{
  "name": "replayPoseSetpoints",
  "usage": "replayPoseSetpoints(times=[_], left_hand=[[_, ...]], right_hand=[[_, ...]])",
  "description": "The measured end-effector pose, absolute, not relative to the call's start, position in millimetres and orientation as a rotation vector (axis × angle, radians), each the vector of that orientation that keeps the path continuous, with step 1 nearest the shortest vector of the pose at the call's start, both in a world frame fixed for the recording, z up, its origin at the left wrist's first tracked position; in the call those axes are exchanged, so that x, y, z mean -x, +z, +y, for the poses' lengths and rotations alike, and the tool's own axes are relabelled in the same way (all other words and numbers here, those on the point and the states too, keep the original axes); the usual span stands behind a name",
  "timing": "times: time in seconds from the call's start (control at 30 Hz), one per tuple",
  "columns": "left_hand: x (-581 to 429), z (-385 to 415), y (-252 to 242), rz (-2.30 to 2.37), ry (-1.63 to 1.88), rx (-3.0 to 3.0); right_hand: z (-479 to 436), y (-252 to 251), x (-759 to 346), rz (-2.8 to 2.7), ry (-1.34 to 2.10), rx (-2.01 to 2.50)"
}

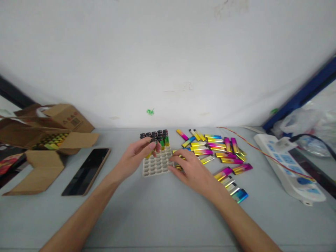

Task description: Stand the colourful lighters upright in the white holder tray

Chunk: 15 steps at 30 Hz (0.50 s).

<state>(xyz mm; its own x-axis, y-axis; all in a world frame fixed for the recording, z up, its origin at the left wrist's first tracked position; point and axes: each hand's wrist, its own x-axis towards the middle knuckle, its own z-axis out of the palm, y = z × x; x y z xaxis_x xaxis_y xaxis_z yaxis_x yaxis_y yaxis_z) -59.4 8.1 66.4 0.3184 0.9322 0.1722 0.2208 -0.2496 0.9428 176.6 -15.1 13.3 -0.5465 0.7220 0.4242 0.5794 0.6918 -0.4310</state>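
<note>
A white tray [156, 166] with rows of holes lies on the table in front of me. Several black-topped lighters [160, 134] stand upright in its far rows. My left hand [133, 154] is over the tray's left side, fingers closed on a lighter [149, 154] with a black top and a yellowish body, partly covered by the fingers. At the tray's right edge is my right hand [190, 169], its thumb and fingers bent but apart, with nothing visible in them. Shiny flat lighter-shaped pieces [204, 152] in yellow, magenta, blue and silver lie scattered beside and beyond that hand.
On the left, an open cardboard box [77, 140] holds many yellow-and-black pieces. A dark phone [86, 171] lies between the box and my left arm. To the right are a white power strip [286, 168] and a red-yellow wire [252, 141]. A white wall [168, 70] rises behind the table.
</note>
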Motion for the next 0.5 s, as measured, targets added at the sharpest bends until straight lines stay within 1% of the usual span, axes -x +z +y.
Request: replayPoseSetpoints(times=[0.1,0.2,0.37,0.5], left_hand=[[50,16,85,1.095,1.071,-1.966],[42,31,91,1.160,1.015,-2.200],[40,58,75,1.231,0.802,-2.443],[44,68,60,1.238,0.734,-2.582]], right_hand=[[-19,12,-173,-2.387,0.313,0.959],[-21,11,-171,-2.438,0.303,0.958],[-21,10,-170,-2.458,0.327,0.950],[-21,11,-170,-2.452,0.306,0.973]])
